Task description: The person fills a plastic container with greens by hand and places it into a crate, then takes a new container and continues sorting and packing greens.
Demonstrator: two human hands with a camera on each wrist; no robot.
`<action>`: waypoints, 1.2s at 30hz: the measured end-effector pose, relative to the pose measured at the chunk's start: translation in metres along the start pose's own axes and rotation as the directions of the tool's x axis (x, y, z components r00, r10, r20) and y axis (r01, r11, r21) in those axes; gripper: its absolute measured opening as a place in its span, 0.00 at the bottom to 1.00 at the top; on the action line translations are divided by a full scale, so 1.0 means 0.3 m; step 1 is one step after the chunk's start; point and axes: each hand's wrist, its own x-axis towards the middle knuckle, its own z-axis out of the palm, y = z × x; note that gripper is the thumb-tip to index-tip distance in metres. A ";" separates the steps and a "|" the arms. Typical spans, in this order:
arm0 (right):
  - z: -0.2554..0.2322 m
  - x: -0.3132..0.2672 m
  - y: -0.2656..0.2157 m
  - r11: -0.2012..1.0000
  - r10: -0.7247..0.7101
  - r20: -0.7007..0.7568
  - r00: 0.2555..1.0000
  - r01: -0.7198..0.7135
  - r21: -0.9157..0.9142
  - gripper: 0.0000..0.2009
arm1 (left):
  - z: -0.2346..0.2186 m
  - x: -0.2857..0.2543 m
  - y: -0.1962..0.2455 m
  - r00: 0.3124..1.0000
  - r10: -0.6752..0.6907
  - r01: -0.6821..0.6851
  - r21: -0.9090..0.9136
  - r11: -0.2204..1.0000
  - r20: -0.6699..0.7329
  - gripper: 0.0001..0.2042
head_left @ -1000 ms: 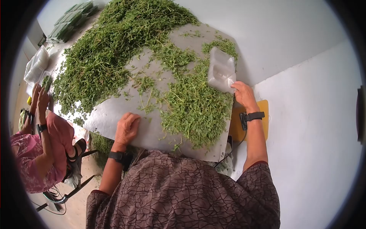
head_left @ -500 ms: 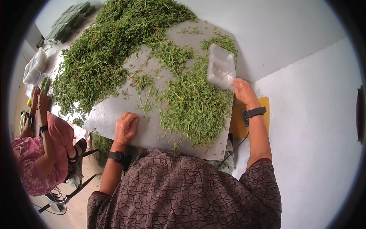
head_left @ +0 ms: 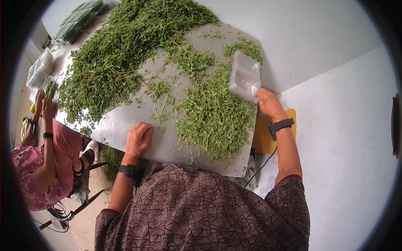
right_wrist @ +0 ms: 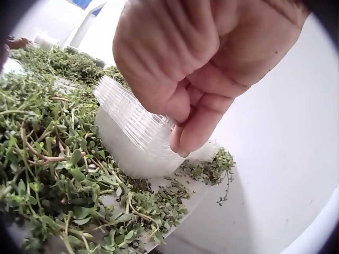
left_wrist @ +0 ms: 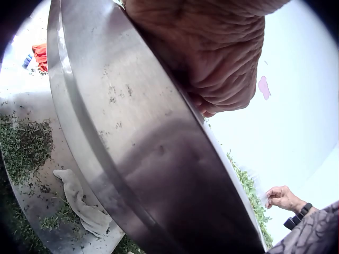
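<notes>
My right hand (head_left: 270,103) pinches the near corner of a nested stack of clear plastic containers (head_left: 245,77) between thumb and fingers. In the right wrist view, the layered rims of the stacked containers (right_wrist: 130,114) show beneath the fingertips, beside leafy green stems. The stack lies over the right side of a loose heap of greens (head_left: 213,117) on the metal table. My left hand (head_left: 139,138) rests at the table's near edge, its fingers loosely curled with nothing seen in them. From the left wrist, that hand (left_wrist: 212,58) shows against the metal edge.
A much larger pile of greens (head_left: 113,58) covers the table's far left. Packed containers (head_left: 79,21) stand behind it. At the left another person (head_left: 42,167) handles a filled container by more plastic containers (head_left: 40,69). A white wall (head_left: 343,138) bounds the right side, above a yellow board (head_left: 268,134).
My right forearm has shifted slightly outward while the fingers keep hold of the container stack's corner. The left hand stays in place at the table edge.
</notes>
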 end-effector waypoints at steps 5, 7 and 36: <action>0.079 -0.042 0.099 0.905 0.232 -0.030 0.972 -0.205 0.372 0.10 | 0.002 0.000 -0.009 1.000 0.016 -0.016 0.008 1.000 0.007 0.04; 0.118 -0.056 0.123 0.822 0.310 -0.075 0.948 -0.228 0.521 0.10 | 0.003 0.001 -0.006 1.000 0.001 -0.001 0.001 1.000 0.005 0.04; 0.171 -0.065 -0.066 0.702 0.705 -0.314 0.636 -0.564 0.434 0.15 | -0.002 0.003 0.015 1.000 0.009 -0.009 0.054 0.999 0.011 0.04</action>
